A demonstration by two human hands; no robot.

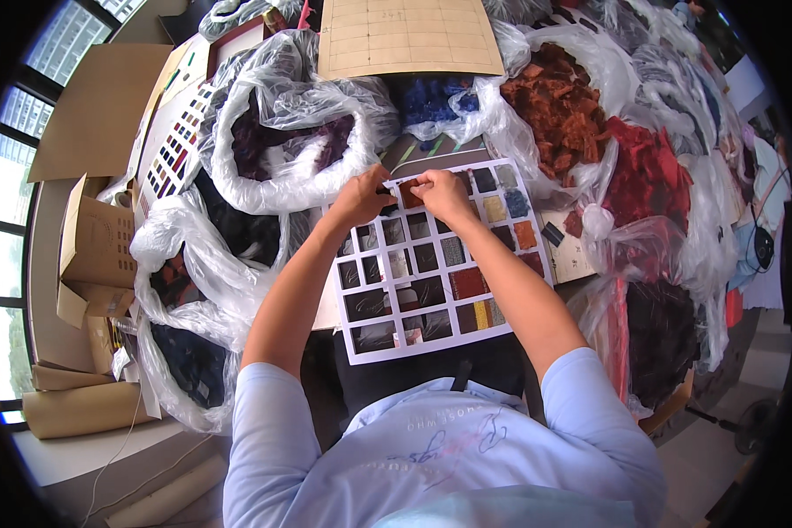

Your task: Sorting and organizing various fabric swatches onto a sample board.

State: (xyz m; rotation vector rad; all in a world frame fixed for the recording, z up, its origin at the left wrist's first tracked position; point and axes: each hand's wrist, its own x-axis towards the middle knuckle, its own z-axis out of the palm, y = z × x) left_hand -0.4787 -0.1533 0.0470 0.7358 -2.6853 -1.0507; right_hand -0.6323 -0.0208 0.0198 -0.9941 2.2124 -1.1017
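Note:
A white swatch card (pixel 444 337) with a grid of windows lies tilted in front of me. Its windows hold mostly black and dark pieces, with rust, cream, blue, yellow and orange ones towards the right. At the card's upper left corner my left hand (pixel 361 199) is closed on the edge, thumb and forefinger beside a dark window. My right hand (pixel 443 195) pinches at a rust-brown swatch (pixel 410 193) in the top row. The fingertips of both hands are close together, with that swatch between them. My right forearm covers part of the card's right side.
Clear plastic bags of loose fibre surround the card: purple (pixel 326 145), blue (pixel 431 99), rust (pixel 554 110), red (pixel 647 172) and black (pixel 664 339). A gridded brown board (pixel 409 35) stands at the back. Cardboard boxes (pixel 97 246) and a colour chart (pixel 178 141) are on the left.

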